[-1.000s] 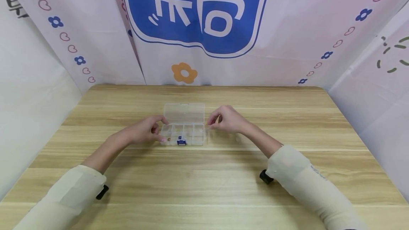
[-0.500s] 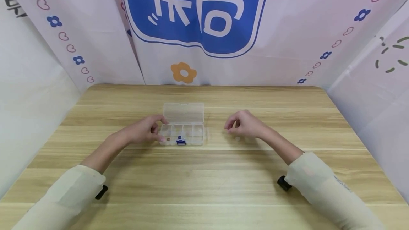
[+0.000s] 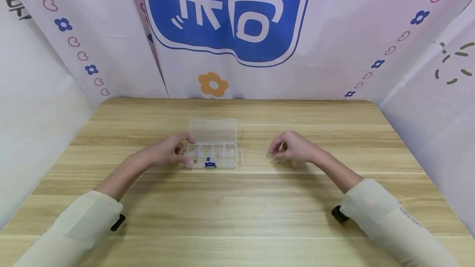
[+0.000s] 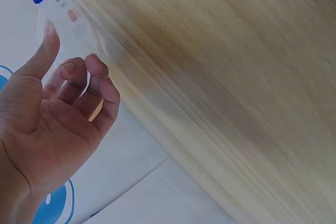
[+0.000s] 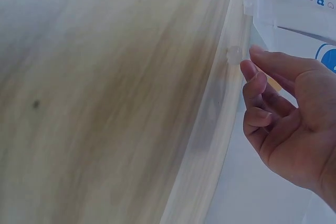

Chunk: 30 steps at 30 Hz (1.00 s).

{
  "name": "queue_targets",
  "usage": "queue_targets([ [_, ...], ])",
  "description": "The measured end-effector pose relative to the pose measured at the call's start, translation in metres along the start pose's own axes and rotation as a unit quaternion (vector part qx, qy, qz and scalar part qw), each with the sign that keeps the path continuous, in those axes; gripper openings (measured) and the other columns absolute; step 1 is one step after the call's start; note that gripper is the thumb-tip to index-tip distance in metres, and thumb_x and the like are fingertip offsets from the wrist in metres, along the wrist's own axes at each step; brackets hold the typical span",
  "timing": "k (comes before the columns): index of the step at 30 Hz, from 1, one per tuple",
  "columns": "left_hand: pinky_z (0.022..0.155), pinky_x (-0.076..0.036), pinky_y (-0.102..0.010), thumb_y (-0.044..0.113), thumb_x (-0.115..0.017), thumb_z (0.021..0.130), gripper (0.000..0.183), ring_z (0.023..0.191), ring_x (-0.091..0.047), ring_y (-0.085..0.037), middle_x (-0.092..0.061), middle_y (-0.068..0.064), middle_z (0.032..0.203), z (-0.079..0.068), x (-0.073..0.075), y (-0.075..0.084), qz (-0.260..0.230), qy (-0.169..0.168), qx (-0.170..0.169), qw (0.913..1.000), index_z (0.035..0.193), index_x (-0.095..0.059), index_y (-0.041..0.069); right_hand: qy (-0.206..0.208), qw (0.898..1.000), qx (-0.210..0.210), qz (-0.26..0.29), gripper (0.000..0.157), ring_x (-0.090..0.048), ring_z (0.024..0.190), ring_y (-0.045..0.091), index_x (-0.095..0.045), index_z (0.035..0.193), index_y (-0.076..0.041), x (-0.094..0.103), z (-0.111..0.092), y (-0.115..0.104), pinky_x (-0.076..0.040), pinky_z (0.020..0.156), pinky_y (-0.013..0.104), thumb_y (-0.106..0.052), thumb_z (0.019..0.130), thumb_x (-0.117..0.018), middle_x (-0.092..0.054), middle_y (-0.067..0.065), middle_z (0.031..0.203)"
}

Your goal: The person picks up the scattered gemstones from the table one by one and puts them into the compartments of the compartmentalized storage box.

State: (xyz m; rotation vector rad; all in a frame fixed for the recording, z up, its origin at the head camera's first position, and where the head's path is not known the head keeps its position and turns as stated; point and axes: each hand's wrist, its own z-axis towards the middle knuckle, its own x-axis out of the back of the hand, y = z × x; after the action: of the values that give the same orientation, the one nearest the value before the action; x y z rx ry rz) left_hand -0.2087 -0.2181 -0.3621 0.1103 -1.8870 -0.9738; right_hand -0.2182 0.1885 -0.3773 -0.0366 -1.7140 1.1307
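Note:
A clear plastic compartment box lies on the table with its lid raised at the back. On its front is a blue latch. My left hand grips the left end of the box, thumb at the front corner and index finger at the back. A small reddish-brown piece shows in the compartment beside the thumb. Right of the box, my right hand hovers low over the table, fingers bent. Its thumb and index fingertips are right at a small clear round piece, with a gap between them.
The wood-grain table runs back to a printed cloth hanging behind it. White cloth also stands at both sides. Black wrist devices sit below the sleeve cuffs.
My right hand has moved right, away from the box's right end, and down to the small clear piece. My left hand and the box have stayed in place.

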Motion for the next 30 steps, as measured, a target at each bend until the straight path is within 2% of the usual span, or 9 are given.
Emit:
queue_targets([
  [6,0.056,-0.037,-0.025,0.012,-0.079,0.092,0.056,0.060,-0.042,-0.013,-0.049,0.000,0.066,0.001,-0.001,0.001,-0.001,0.001,0.006,1.0000,0.134,-0.050,-0.013,-0.008,1.000,0.003,-0.001,0.007,-0.067,0.083,0.015,-0.078,0.091,0.000,0.001,-0.005,0.005,-0.054,0.069,0.026,0.002,0.086,-0.081,-0.076,0.005,0.090],
  [15,0.056,-0.037,-0.025,0.012,-0.080,0.092,0.056,0.059,-0.041,-0.013,-0.048,0.000,0.066,0.001,0.000,0.002,0.004,0.002,0.006,1.0000,0.133,-0.051,-0.012,-0.019,1.000,-0.013,0.001,0.005,-0.066,0.083,0.013,-0.079,0.093,-0.003,-0.001,-0.008,0.012,-0.054,0.073,0.027,-0.006,0.090,-0.081,-0.075,0.001,0.089],
  [30,0.056,-0.036,-0.024,0.011,-0.079,0.092,0.057,0.059,-0.040,-0.012,-0.046,0.001,0.065,0.000,0.000,0.000,0.001,0.001,0.008,1.0000,0.135,-0.050,-0.013,-0.023,1.000,-0.009,0.000,0.007,-0.066,0.082,0.012,-0.080,0.090,-0.006,-0.002,-0.007,0.010,-0.056,0.074,0.028,0.000,0.087,-0.082,-0.076,0.001,0.089],
])
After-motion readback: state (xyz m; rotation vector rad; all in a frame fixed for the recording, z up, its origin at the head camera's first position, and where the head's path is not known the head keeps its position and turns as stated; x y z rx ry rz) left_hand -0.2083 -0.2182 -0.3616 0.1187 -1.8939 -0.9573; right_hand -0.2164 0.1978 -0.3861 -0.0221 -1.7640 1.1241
